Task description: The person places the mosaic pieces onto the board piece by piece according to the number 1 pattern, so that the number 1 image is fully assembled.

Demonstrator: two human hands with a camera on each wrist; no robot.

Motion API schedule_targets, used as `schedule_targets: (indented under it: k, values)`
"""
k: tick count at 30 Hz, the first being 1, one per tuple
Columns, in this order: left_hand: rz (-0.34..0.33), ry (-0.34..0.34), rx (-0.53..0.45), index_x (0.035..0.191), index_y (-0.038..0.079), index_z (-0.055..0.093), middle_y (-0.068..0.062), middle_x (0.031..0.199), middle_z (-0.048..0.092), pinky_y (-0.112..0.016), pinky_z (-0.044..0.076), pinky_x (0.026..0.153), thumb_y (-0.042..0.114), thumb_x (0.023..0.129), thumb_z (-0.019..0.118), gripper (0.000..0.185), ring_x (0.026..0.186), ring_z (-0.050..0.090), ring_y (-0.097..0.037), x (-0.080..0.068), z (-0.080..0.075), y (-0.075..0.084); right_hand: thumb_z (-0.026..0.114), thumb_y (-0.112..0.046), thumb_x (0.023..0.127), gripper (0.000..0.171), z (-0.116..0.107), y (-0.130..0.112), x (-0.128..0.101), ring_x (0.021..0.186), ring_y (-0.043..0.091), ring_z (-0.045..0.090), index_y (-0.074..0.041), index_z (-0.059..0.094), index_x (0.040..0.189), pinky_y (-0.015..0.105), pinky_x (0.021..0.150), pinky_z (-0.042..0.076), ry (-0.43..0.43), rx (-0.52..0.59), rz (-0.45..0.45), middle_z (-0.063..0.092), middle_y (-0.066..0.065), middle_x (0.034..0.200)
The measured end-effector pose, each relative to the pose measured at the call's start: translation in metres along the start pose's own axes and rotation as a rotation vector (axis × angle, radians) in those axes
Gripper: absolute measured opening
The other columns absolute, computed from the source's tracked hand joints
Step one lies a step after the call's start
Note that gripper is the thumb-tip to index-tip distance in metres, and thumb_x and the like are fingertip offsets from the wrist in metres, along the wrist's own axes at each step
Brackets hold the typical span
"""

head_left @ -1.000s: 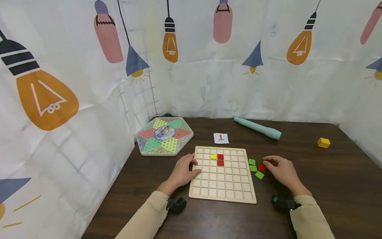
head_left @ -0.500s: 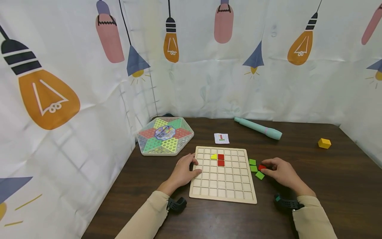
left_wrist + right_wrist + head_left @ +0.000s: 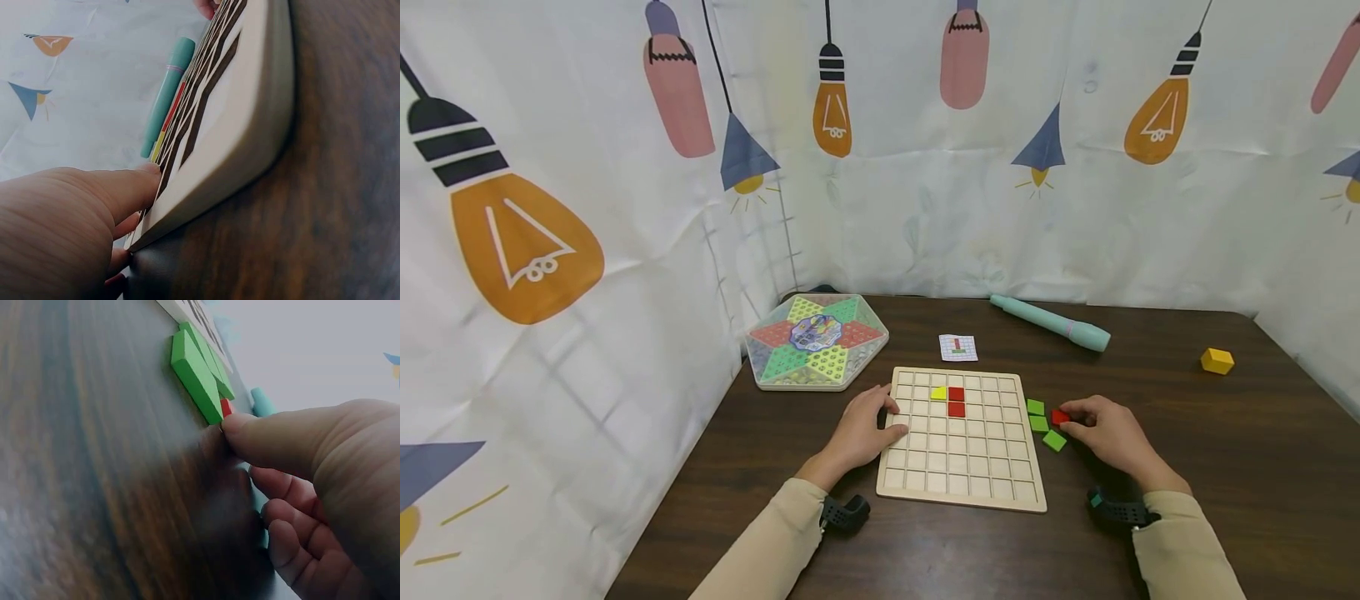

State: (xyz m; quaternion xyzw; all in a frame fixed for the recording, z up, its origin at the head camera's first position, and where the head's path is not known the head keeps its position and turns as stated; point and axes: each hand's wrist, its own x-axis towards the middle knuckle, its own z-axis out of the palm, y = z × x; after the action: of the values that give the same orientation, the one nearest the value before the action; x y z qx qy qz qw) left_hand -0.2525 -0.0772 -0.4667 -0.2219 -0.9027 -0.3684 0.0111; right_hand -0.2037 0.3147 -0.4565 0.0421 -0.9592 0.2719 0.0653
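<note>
My left hand [image 3: 858, 433] holds the left edge of a wooden grid board [image 3: 962, 502]. In the left wrist view its thumb [image 3: 134, 187] lies on top, and other fingers meet the edge. A yellow piece [image 3: 938, 393] and two red square tiles [image 3: 956, 409] lie in the board's upper cells. To the right of the board, my right hand [image 3: 1108, 429] pinches another red tile [image 3: 1059, 417] between thumb and index finger. Several green tiles [image 3: 1055, 441] lie between that hand and the board. In the right wrist view the thumb hides most of the red tile [image 3: 225, 407].
Behind the board is a small printed pattern card [image 3: 958, 348]. A hexagonal Chinese checkers box [image 3: 816, 342] sits back left. A mint-green tube [image 3: 1052, 322] lies at the back, and a yellow block [image 3: 1217, 361] at far right. Patterned curtains [image 3: 910, 208] enclose the table.
My right hand has closed its thumb and index finger onto the red tile, which has shifted slightly away from the nearest green tile. My left hand stays at the board's edge.
</note>
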Motion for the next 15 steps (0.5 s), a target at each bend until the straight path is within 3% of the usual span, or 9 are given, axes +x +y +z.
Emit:
schedule_targets:
  k: [8, 15]
  values:
    - [-0.011, 0.001, 0.006, 0.098, 0.013, 0.060, -0.015, 0.150, 0.042, -0.058, 0.026, 0.112, 0.026, 0.089, 0.073, 0.020, 0.143, 0.030, -0.034, 0.0001, 0.0009, -0.0020, 0.075, -0.016, 0.085, 0.023, 0.0029, -0.0033, 0.0020, 0.072, 0.019, 0.048, -0.003, 0.073, 0.104, 0.031, 0.061, 0.041, 0.024, -0.026, -0.049, 0.062, 0.008, 0.093]
    - [0.000, -0.001, 0.013, 0.098, 0.013, 0.060, -0.016, 0.150, 0.042, -0.058, 0.026, 0.112, 0.026, 0.089, 0.073, 0.020, 0.143, 0.031, -0.034, 0.0005, 0.0005, -0.0004, 0.073, -0.017, 0.087, 0.023, 0.0013, -0.0039, 0.0023, 0.076, 0.020, 0.055, -0.003, 0.073, 0.105, 0.033, 0.062, 0.045, 0.051, -0.041, -0.027, 0.066, 0.014, 0.102]
